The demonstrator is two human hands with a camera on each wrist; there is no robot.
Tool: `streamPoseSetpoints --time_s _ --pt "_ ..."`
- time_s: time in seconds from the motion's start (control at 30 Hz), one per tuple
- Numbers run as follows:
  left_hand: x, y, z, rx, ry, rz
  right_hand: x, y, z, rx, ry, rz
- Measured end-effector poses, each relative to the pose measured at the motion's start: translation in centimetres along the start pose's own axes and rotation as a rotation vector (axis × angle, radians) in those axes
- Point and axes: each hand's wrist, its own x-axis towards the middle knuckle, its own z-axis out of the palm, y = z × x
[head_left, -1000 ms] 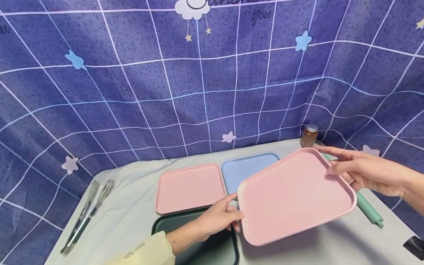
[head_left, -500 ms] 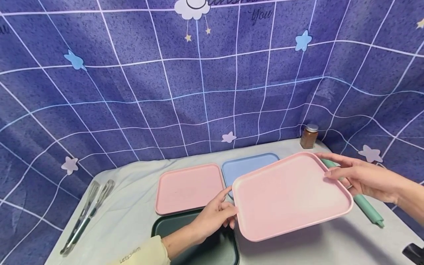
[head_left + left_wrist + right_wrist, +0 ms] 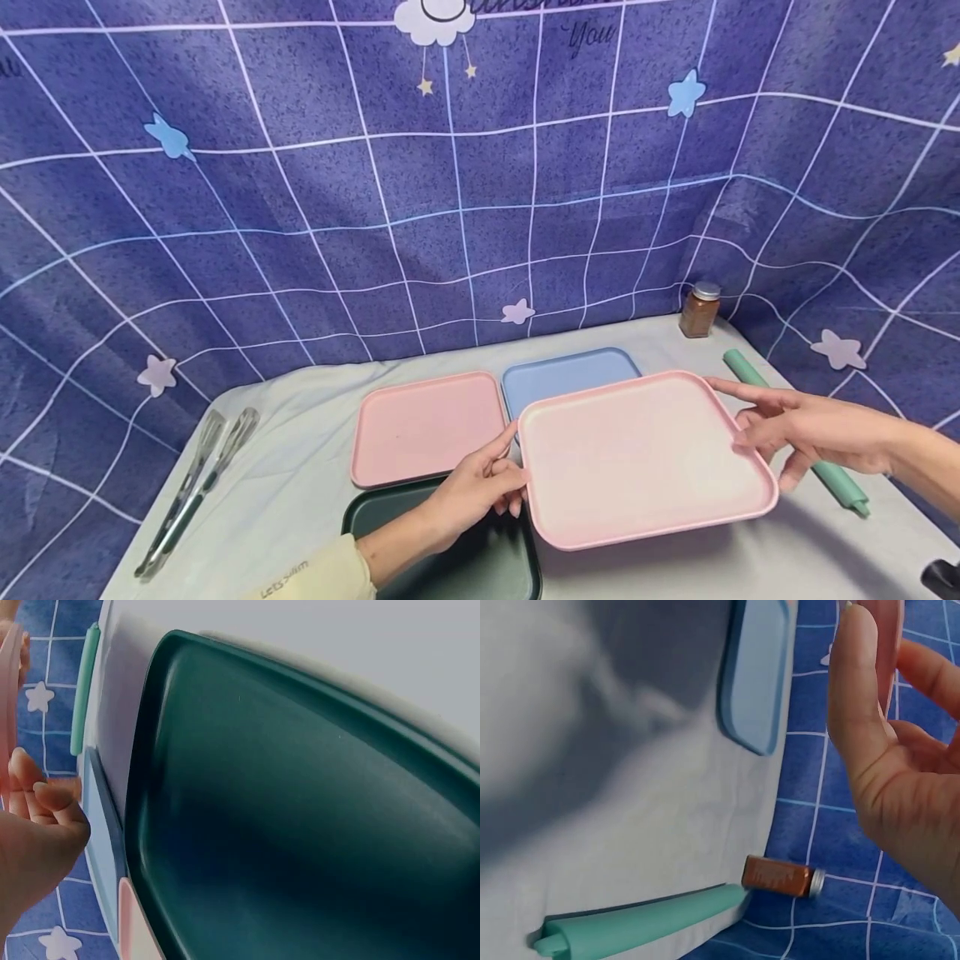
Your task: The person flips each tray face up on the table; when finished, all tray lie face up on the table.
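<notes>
In the head view a pink tray [image 3: 645, 458] is held up over the right half of the table, its near edge casting shade below. My left hand [image 3: 480, 483] pinches its left edge between thumb and fingers. At the opposite end my right hand [image 3: 817, 429] grips the rim, thumb on the upper side. Under my left forearm lies a dark green tray [image 3: 457, 546], which fills most of the left wrist view. A second pink tray [image 3: 431, 425] lies behind it. Beside that, a blue tray [image 3: 566, 379] is partly covered by the raised one.
A green rolling pin [image 3: 836, 483] lies along the right side of the table. Behind it stands a brown jar [image 3: 701, 310] with a silver lid. Metal tongs [image 3: 198, 492] rest at the left. A patterned blue curtain [image 3: 450, 208] hangs beyond the table's back edge.
The held pink tray has come down and a little left, and its right end has dropped so it tilts less. Both hands moved with it; more of the rolling pin shows.
</notes>
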Motion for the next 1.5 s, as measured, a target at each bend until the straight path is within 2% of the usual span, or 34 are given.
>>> streamPoseSetpoints --time_s 0.1,0.33,0.6,0.9,1.07,1.5 --pt "-0.1 -0.1 -0.1 0.001 -0.027 -0.008 -0.1 0.5 0.0 0.005 -0.006 0.023" --pt "-0.4 -0.3 0.2 0.040 -0.050 -0.055 0.1 2.0 0.0 0.116 -0.119 0.013" --pt "-0.8 -0.8 0.7 0.080 -0.088 -0.141 0.6 4.2 0.7 0.121 -0.144 0.055" --pt "-0.7 -1.7 1.7 0.101 -0.039 -0.225 1.1 6.6 1.0 0.136 -0.157 0.069" --pt "-0.7 -2.0 2.1 0.118 -0.033 -0.263 1.4 7.6 1.0 0.166 -0.180 0.055" --pt "-0.5 -2.1 2.7 0.148 0.005 -0.277 2.2 8.9 1.2 0.187 -0.180 0.022"
